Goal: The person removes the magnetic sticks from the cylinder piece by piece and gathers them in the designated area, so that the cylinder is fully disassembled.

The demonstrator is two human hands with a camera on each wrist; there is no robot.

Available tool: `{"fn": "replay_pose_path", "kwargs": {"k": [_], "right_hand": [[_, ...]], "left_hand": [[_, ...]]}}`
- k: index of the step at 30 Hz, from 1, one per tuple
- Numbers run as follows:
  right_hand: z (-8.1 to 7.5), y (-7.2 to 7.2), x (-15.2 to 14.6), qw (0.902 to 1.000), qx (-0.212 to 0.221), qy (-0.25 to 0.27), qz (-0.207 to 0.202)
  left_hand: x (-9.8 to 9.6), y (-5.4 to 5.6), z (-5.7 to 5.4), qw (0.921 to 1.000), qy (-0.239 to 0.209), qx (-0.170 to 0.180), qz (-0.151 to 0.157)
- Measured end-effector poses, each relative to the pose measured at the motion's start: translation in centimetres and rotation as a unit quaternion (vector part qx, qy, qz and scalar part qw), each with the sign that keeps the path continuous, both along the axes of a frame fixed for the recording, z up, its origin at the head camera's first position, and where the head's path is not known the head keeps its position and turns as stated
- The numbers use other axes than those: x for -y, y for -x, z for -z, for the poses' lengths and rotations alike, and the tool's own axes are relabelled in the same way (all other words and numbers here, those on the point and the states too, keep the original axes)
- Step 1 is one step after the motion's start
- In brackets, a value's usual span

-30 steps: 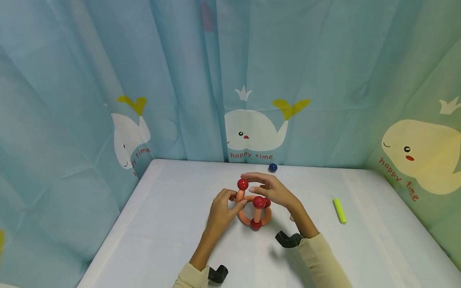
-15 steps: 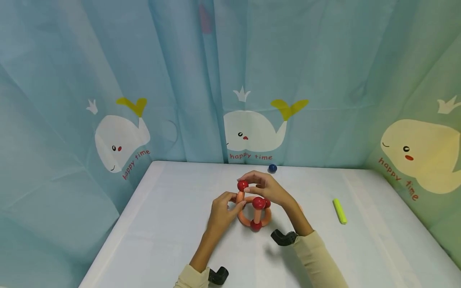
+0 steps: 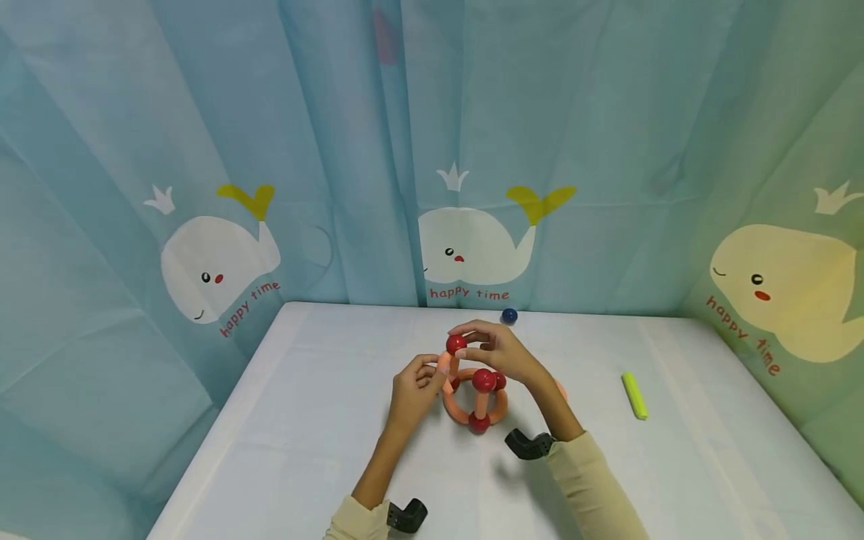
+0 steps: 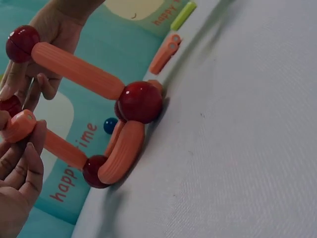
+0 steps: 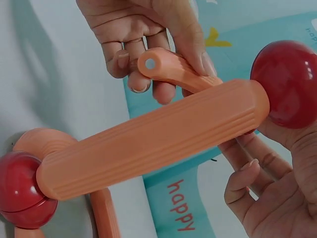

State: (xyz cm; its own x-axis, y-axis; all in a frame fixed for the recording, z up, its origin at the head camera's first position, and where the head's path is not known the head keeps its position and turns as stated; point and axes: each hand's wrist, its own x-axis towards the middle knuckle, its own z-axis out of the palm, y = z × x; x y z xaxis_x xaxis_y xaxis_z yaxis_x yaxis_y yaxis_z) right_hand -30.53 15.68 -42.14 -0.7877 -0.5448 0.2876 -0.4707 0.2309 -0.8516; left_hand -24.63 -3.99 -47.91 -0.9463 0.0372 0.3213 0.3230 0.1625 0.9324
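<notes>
My left hand (image 3: 412, 394) pinches a curved orange rod (image 5: 176, 69) between thumb and fingers. A pale disc shows in the rod's near end. My right hand (image 3: 502, 352) holds a red ball (image 3: 456, 344) at the top of an upright orange rod, its index finger over the ball and its thumb at the side. The curved rod is close beside that ball; whether they touch is unclear. Below is an orange ring (image 3: 502, 409) joined by red balls. A second upright rod (image 5: 148, 139) rises from it, topped by another red ball (image 3: 484, 380).
A dark blue ball (image 3: 509, 316) lies near the table's back edge. To the right is a yellow-green stick (image 3: 634, 395). Loose orange rods (image 4: 163, 54) lie on the white table (image 3: 304, 450), partly behind my right forearm. A blue whale-print curtain (image 3: 364, 150) encloses the table.
My right hand has moved left onto the upper red ball. The curved rod in my left hand has come away from the upright and risen towards that ball. The ring stays put.
</notes>
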Motion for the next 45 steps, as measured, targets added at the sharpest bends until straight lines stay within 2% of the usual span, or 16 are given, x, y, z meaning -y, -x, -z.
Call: {"fn": "replay_pose_path", "kwargs": {"k": [3,8,16,21,26,32,38,45], "right_hand": [[0.1,0.0,0.1,1.0000,0.000,-0.001,0.005],[0.3,-0.1,0.2,1.0000,-0.003,0.001,0.007],[0.3,0.1,0.2,0.9998,-0.016,0.005,0.013],[0.6,0.0,0.1,0.9999,-0.008,0.004,0.006],[0.5,-0.1,0.2,0.9998,-0.006,0.011,0.013],[0.2,-0.3,0.5,0.9996,0.006,0.008,0.025],[0.2,-0.4,0.6,0.9995,0.005,0.010,0.030],[0.1,-0.4,0.7,0.9996,0.004,0.011,0.027]], "left_hand": [[0.2,0.0,0.0,0.9996,-0.021,0.019,0.008],[0.5,0.0,0.0,0.9995,-0.025,0.013,0.013],[1.4,0.2,-0.2,0.9976,0.061,-0.027,0.020],[2.1,0.3,-0.1,0.9973,0.070,-0.019,0.009],[2.8,0.7,-0.1,0.9971,0.067,0.018,-0.033],[4.0,0.8,0.0,0.9905,0.062,0.067,-0.103],[5.2,1.0,0.7,0.9822,0.086,0.104,-0.131],[5.8,1.4,2.0,0.9711,0.147,0.093,-0.164]]}}
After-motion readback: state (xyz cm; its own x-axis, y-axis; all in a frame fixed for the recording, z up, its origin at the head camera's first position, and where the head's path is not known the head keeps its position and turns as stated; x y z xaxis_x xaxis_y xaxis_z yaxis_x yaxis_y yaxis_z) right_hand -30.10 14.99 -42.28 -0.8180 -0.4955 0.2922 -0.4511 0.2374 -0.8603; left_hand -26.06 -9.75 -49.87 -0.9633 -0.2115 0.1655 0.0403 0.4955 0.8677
